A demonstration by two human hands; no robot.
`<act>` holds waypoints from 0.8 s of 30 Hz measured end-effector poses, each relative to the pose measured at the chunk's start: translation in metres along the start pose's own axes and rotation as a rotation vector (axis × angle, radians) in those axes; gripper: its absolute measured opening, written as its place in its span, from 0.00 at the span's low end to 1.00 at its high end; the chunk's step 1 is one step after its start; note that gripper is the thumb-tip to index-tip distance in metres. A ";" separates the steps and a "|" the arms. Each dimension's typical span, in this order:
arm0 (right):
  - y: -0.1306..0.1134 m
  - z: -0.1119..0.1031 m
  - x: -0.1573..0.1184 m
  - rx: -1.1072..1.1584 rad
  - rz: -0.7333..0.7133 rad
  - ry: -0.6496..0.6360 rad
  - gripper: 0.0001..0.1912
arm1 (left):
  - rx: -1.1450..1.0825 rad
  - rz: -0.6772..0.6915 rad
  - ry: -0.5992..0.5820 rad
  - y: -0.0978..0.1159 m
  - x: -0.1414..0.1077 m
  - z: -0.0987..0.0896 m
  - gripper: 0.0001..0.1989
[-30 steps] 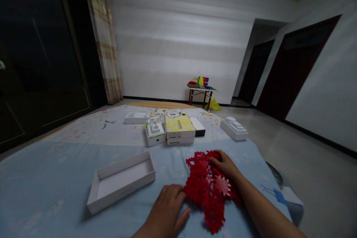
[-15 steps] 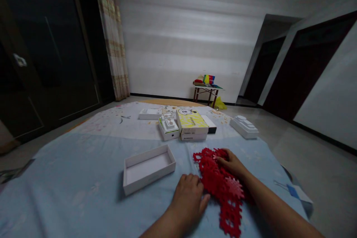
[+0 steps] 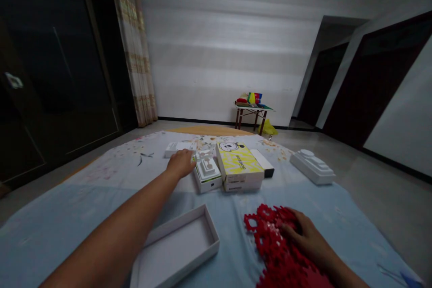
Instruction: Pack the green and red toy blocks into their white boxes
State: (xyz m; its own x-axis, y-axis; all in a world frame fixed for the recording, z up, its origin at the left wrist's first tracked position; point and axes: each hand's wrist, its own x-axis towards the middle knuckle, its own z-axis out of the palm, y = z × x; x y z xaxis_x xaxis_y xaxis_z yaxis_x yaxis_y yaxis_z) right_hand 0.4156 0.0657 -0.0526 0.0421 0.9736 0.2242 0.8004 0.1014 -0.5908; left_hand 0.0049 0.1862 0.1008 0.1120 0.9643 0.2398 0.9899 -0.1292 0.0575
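My left hand (image 3: 180,163) is stretched forward over the table, at the left edge of a small open box (image 3: 207,185) with a white moulded insert. Its fingers lie near that box and a flat white box (image 3: 175,147) behind; their tips are hard to see, and nothing shows in the hand. At the front right, my right hand (image 3: 307,236) has its thumb and fingers around part of a bunched red openwork piece (image 3: 270,238) with toothed, gear-like edges. The piece rests on the cloth and runs past the bottom of the view.
An empty white box tray (image 3: 178,247) stands in front, partly behind my left forearm. A yellow and white box (image 3: 241,166) sits mid-table, with a white and black box (image 3: 263,162) beside it. On the right lies a white moulded piece (image 3: 312,166).
My left hand has left the red piece's side and moved forward and left to the small boxes. My right hand stays on the red piece. The view has shifted.
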 end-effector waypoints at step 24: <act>-0.001 -0.004 -0.008 -0.023 0.091 -0.036 0.32 | 0.089 -0.136 0.033 -0.085 0.066 0.068 0.28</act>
State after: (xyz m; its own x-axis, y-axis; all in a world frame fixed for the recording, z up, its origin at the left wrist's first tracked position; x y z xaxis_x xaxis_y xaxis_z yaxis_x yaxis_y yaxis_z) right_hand 0.4169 0.0567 -0.0512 0.0942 0.9853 0.1422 0.8080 0.0078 -0.5891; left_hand -0.0663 0.2771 0.0457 -0.0251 0.9632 0.2676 0.9997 0.0244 0.0056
